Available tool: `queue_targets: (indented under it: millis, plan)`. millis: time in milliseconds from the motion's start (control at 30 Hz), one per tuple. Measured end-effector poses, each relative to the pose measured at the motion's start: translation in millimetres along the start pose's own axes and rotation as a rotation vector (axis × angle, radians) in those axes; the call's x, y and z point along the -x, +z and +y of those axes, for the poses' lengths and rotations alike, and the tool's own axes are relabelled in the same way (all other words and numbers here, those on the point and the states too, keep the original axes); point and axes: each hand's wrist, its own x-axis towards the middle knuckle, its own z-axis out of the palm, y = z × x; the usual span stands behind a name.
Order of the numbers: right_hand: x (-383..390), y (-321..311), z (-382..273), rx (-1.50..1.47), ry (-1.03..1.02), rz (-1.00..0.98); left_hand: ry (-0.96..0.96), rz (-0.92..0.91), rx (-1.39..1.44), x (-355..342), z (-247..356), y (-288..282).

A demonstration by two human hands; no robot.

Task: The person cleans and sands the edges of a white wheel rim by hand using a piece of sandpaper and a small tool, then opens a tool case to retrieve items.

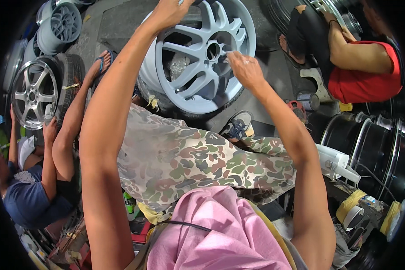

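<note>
A pale grey-blue spoked wheel rim (pixel 191 92) leans tilted in front of me, its lower part over a black tire (pixel 202 114). At its upper left edge is my left hand (pixel 170 13), closed on the rim; the fingertips are partly cut off by the top of the picture. My right hand (pixel 246 69) is closed in a pinch just right of the centre hole, against the spokes. Whatever lies between those fingers is too small or hidden to name.
A person in blue at left handles a silver wheel (pixel 33 94). Another in a red top (pixel 366 74) works on a wheel at upper right. Pale rims (pixel 65 22) stand at upper left. A can (pixel 308 101) and several dark rims (pixel 364 144) are at right.
</note>
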Motion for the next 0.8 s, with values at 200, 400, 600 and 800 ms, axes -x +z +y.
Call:
queue_targets:
  millis: [200,400,600,800]
  plan:
    - [-16.7,-12.2,-3.5,-0.146,0.213,-0.128,0.004,0.013,-0.030,-1.5,4.9,4.9]
    - [0.4,-1.2,-4.4,-0.152,0.060,0.118,0.054,0.055,-0.010,-6.4,-17.9,14.9]
    - [-10.8,-13.6,16.1,-0.251,0.132,0.035,0.078,0.080,0.006,-5.7,-14.4,14.2]
    - [2.2,-26.0,11.9,-0.447,0.201,-0.211,-0.010,0.059,-0.012,-2.0,-8.6,13.5]
